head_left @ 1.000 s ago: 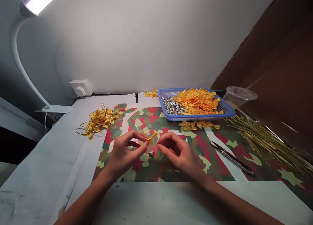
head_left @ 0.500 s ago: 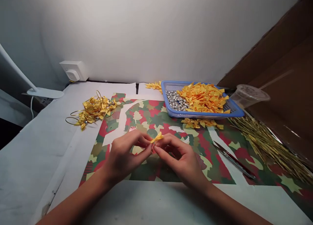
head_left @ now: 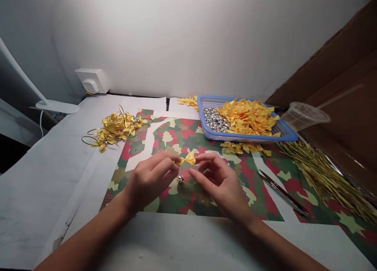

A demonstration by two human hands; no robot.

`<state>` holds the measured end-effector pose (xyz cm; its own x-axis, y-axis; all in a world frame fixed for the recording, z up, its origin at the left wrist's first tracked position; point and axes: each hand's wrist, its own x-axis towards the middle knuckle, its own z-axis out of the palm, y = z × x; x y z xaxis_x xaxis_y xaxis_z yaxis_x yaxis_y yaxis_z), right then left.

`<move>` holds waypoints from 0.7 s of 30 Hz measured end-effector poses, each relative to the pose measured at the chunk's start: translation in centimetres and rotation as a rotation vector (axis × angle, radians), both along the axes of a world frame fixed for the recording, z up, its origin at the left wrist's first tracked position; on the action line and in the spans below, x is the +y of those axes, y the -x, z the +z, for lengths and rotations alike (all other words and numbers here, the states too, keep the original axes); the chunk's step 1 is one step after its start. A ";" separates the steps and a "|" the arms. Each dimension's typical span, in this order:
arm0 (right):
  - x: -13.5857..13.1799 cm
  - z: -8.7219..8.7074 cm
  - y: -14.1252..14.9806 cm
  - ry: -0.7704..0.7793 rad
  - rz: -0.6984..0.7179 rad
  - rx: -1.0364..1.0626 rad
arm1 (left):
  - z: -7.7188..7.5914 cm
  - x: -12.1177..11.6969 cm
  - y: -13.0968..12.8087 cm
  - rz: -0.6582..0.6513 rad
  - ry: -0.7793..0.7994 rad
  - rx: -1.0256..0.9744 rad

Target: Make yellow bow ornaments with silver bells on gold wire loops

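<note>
A small yellow ribbon bow (head_left: 187,159) is held between both hands above a camouflage-patterned sheet (head_left: 250,184). My left hand (head_left: 150,178) pinches the bow's left side with thumb and forefinger. My right hand (head_left: 219,182) pinches near the bow's right side, its fingers curled. A small silver bell (head_left: 180,179) hangs just below the bow, between the two hands.
A blue basket (head_left: 282,134) holds yellow bows and silver bells at the back right, with loose bows (head_left: 244,148) in front of it. Finished gold-looped bows (head_left: 116,127) lie at the left. Scissors (head_left: 282,192), gold wire strands (head_left: 324,173), a plastic cup (head_left: 306,116) and a lamp base (head_left: 57,106) are around.
The bow has opened out flat between my fingers and the silver bell now hangs below it. The view shifted slightly; both hands stayed together at the sheet's middle.
</note>
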<state>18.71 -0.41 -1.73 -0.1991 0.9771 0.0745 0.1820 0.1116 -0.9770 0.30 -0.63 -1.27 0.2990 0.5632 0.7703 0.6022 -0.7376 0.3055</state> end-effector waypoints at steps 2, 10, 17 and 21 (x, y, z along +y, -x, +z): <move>0.3 0.4 -0.4 -0.203 -0.089 -0.048 | -0.1 -0.1 0.2 -0.046 0.021 0.027; 1.3 1.4 -1.4 -0.196 0.250 -0.216 | 0.6 -0.5 0.2 -0.129 0.131 0.146; 1.5 1.1 -1.3 -0.108 0.235 -0.140 | -0.1 -0.6 0.1 -0.136 0.215 0.162; 1.5 1.1 -1.2 -0.159 0.238 -0.161 | 0.0 -0.6 0.0 -0.135 0.190 0.180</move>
